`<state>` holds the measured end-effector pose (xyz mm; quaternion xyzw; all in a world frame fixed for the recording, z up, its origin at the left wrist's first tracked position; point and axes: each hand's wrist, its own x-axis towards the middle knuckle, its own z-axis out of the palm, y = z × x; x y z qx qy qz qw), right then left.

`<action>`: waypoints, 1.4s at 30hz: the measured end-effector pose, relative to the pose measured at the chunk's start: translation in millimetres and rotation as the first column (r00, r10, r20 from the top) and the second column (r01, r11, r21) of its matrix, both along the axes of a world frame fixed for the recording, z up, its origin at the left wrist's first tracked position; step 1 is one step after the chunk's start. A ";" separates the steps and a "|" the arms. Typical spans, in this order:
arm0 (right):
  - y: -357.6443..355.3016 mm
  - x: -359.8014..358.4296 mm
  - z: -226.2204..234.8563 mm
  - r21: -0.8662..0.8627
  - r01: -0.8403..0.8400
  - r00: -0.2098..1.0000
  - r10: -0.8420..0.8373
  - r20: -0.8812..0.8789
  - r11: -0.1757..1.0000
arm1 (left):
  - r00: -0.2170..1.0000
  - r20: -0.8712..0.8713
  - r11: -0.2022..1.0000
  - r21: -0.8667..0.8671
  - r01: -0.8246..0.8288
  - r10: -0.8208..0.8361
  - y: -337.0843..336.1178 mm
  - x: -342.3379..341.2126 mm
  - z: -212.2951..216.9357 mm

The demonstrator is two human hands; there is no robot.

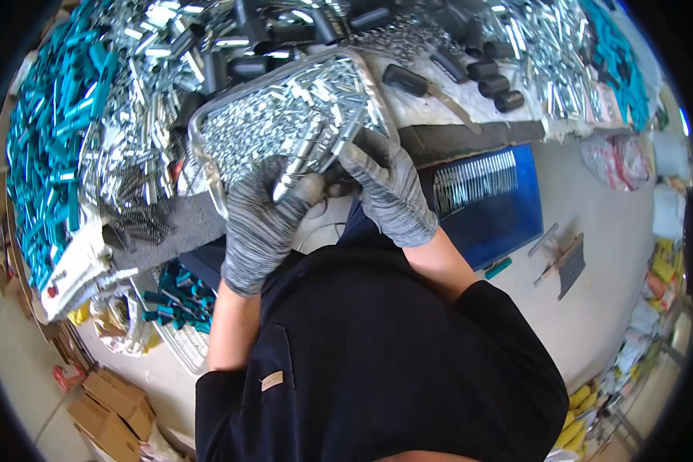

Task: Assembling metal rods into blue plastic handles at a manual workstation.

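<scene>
Both my hands wear grey knitted gloves and meet over the near edge of a clear tray (202,165) heaped with small shiny metal parts. My left hand (260,227) is closed around a silver metal tube (302,158), which tilts up and away to the right. Between thumb and fingers, my right hand (391,189) grips a second slim silver metal piece (349,132), close beside the tube. What looks like a coil spring (325,141) shows between the two, partly hidden. My right fingertips are in shadow.
Teal plastic handles (61,162) pile up at the left, beside loose silver tubes (135,104). Dark springs (142,208) lie near the bench edge. Black sleeves (494,81) and a black-handled knife (408,81) sit right of the tray. Below stands a blue bin (500,223) with silver rods.
</scene>
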<state>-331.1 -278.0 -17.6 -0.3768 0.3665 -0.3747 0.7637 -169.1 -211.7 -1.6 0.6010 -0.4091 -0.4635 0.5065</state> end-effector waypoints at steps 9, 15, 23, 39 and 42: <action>-0.2 43.0 10.0 -0.147 -0.154 0.986 0.144 -0.079 0.977 | 0.999 0.023 0.982 0.181 -0.049 0.045 30.6 56.7 7.7; -21.3 16.9 8.7 -0.303 0.197 0.966 -0.238 -0.105 0.932 | 0.985 -0.164 0.991 0.133 -0.025 0.047 43.1 74.7 7.6; -29.7 17.0 16.3 -0.300 0.192 0.971 -0.225 -0.079 0.934 | 0.993 0.103 0.992 0.119 0.050 -0.063 41.2 70.7 10.5; -11.9 34.6 21.9 -0.321 -0.094 0.978 0.028 -0.206 0.943 | 0.997 -0.060 0.996 0.077 -0.037 0.042 31.1 48.4 12.5; -14.6 33.5 15.5 -0.399 -0.101 0.975 0.010 -0.224 0.911 | 0.986 -0.145 0.960 0.253 0.122 -0.087 27.7 60.6 15.2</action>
